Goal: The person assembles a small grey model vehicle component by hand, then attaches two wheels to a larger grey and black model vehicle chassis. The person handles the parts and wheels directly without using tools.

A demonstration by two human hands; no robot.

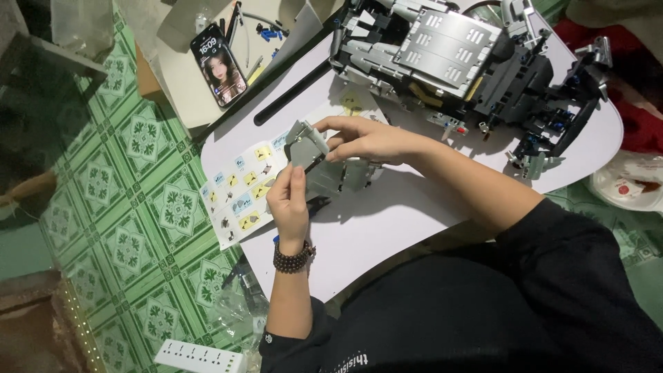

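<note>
Both hands work over a white table top (387,228), which serves as the reference for all positions below. The left hand (289,202) is raised above the near-left part of the table top, fingers closed together on the lower edge of a grey brick sub-assembly (319,160); a dark beaded bracelet (293,259) sits on that wrist. The right hand (364,138) reaches in from the right above the middle of the table top, its fingers clamped on the upper side of the same sub-assembly, thumb and fingertips pinching a light grey panel at its top left. The sub-assembly is held clear of the surface between the two hands, above an open instruction booklet (242,190) that lies at the left edge of the table top and overhangs it slightly. At the far side of the table top stands a large grey and black brick-built car model (463,65), partly built, with small blue and red pins visible on its frame; it is well apart from the hands. Beyond the far-left corner of the table top, an open cardboard box (183,76) holds a smartphone (218,65) with its screen lit, and small blue parts (269,32) lie just beside it. On the green patterned floor tiles (131,228) below the near-left corner lies a white power strip (200,356).
</note>
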